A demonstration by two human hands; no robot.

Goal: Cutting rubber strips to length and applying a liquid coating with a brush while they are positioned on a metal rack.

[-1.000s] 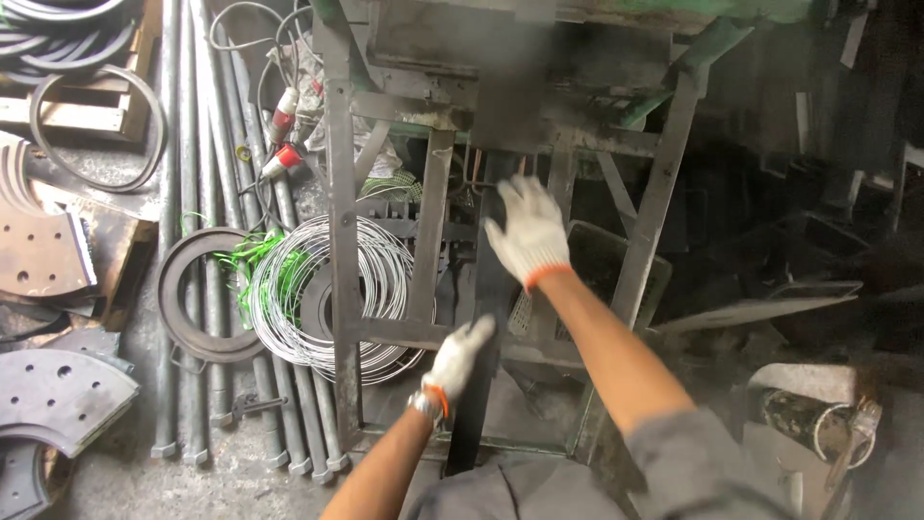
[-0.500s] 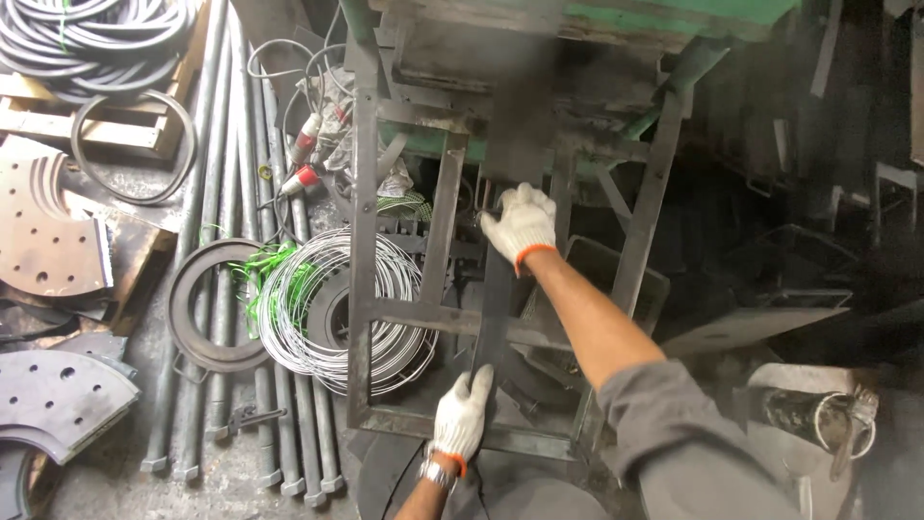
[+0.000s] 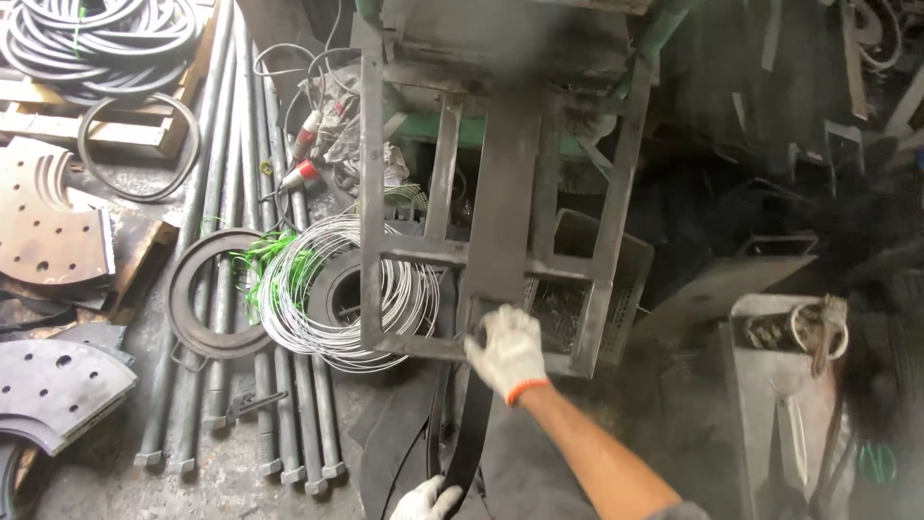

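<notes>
Long dark flat strip [image 3: 500, 221] is gripped by right hand [image 3: 507, 349] at mid-length, by left hand [image 3: 426, 501] at 6 o'clock; upper end is laid against steel frame [image 3: 372, 193], not yet withdrawn.

matt steel frame [image 3: 500, 250], white cloth gloves [image 3: 507, 351]

Concrete floor [image 3: 115, 472] is covered by steel rods [image 3: 217, 289], wire coil [image 3: 337, 299], cut plates [image 3: 53, 385], rubber rings [image 3: 207, 294].

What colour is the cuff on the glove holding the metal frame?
Orange, on the white right glove gripping the metal frame; the head view shows it.
</notes>
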